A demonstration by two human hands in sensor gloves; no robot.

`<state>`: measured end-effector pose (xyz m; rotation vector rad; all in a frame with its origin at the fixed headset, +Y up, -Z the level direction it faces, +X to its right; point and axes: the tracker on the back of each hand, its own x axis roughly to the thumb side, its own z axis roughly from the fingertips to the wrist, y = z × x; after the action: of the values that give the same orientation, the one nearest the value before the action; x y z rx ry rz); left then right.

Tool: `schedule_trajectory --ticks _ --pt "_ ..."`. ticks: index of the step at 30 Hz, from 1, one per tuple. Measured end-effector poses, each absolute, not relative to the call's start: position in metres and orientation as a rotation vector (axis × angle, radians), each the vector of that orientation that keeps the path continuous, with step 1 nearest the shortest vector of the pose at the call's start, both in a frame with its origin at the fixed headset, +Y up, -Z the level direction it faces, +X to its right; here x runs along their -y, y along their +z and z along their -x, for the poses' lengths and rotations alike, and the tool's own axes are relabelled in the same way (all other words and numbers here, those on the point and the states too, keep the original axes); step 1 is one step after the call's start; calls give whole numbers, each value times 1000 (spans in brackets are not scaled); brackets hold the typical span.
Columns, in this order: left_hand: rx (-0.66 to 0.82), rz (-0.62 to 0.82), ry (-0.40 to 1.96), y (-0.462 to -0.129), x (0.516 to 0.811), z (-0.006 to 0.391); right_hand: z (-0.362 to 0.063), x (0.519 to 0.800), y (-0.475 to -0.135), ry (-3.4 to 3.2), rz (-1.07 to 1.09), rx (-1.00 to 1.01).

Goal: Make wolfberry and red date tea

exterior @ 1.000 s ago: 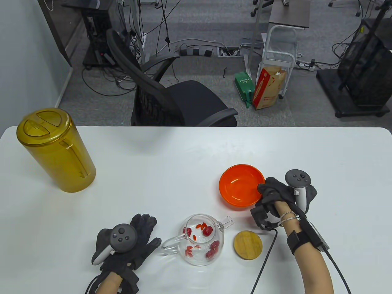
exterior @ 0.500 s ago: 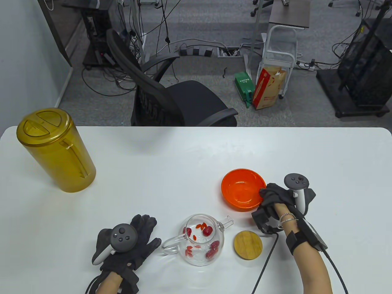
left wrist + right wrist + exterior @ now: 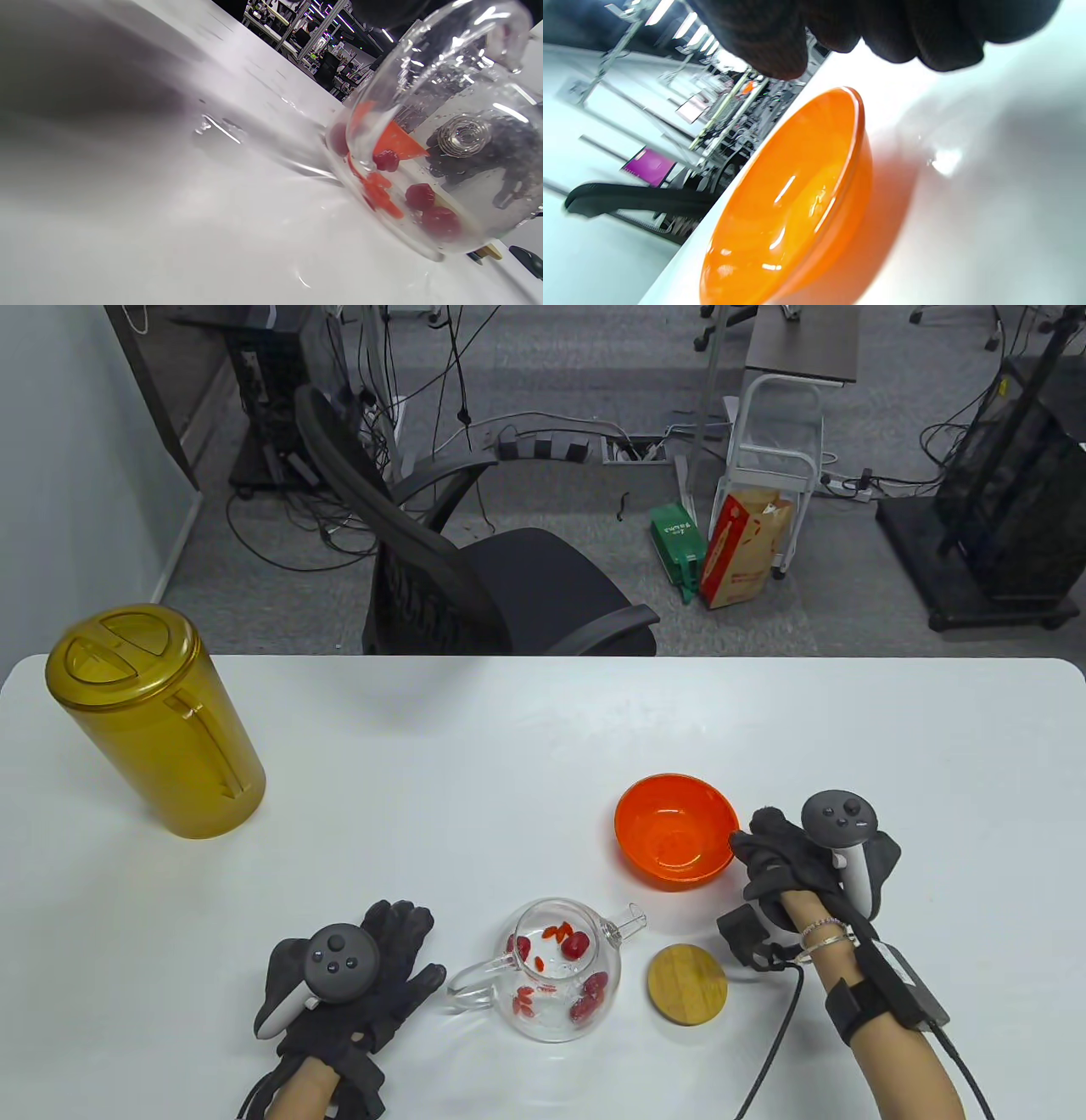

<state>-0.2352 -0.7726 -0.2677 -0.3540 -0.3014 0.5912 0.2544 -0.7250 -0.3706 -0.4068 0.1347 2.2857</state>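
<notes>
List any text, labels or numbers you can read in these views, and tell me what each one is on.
Nothing is legible.
Green box on the floor: white print, too small to read.
Red-and-tan carton beside it: printing too blurred to read.
Amber pitcher, orange bowl, glass teapot, bamboo lid: no markings visible.

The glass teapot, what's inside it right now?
Inside the glass teapot lie dark red dates and small orange-red wolfberries on the bottom. Its bamboo lid lies beside it, so nothing covers the opening. Whether it holds any water cannot be told.
</notes>
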Motion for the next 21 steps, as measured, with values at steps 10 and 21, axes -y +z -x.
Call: schedule_trajectory --ticks 10,21 --pt "298 346 593 -268 772 236 -223 685 -306 2472 -103 -48" --pt "304 337 591 -268 772 236 -195 730 -249 2698 -267 78"
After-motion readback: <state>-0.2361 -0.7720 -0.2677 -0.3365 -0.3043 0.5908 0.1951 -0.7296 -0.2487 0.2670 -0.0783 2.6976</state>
